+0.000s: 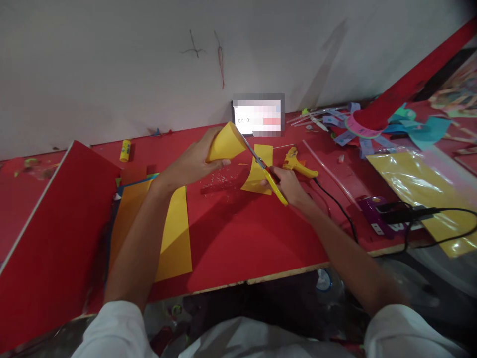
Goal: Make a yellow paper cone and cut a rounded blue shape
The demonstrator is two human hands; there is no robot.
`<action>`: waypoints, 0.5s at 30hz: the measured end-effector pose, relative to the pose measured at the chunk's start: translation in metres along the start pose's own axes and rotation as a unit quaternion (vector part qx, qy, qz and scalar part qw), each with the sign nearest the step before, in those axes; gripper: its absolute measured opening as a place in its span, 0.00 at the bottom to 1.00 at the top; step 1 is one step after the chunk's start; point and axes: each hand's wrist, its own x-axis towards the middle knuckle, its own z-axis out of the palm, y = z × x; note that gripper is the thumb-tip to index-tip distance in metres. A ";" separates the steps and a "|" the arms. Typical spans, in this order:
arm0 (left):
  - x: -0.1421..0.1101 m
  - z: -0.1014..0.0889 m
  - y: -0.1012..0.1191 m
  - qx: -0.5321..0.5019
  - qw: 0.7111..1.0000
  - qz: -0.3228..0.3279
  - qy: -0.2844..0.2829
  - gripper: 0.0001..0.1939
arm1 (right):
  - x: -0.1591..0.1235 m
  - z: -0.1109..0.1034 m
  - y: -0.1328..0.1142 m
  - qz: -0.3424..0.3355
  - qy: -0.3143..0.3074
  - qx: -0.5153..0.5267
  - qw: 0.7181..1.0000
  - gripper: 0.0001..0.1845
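A rolled cone of yellow paper is held in my left hand, fingers wrapped round it, above the red table. My right hand grips a pair of scissors with yellow and red handles. Their blades point up and left, with the tips by the cone's right edge; I cannot tell whether they touch the paper. Under the scissors lies a curved yellow paper piece. Just beyond my right hand rests a yellow hot glue gun with a black cord.
Yellow and orange sheets lie under my left forearm. A glue stick stands at the back left, near a slanted red board. A lit screen leans on the wall. To the right are a purple box and plastic-wrapped yellow sheets.
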 end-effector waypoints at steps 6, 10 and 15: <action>-0.001 -0.001 0.000 0.001 1.000 -0.007 -0.002 0.43 | 0.000 -0.002 -0.001 0.002 0.023 -0.020 1.000 0.32; -0.001 -0.003 -0.003 -0.022 1.000 0.005 -0.004 0.41 | 0.000 0.000 0.002 0.001 0.005 -0.029 1.000 0.27; -0.004 -0.007 -0.006 -0.066 0.996 -0.002 -0.063 0.38 | -0.001 0.002 0.002 0.003 -0.033 -0.045 0.998 0.21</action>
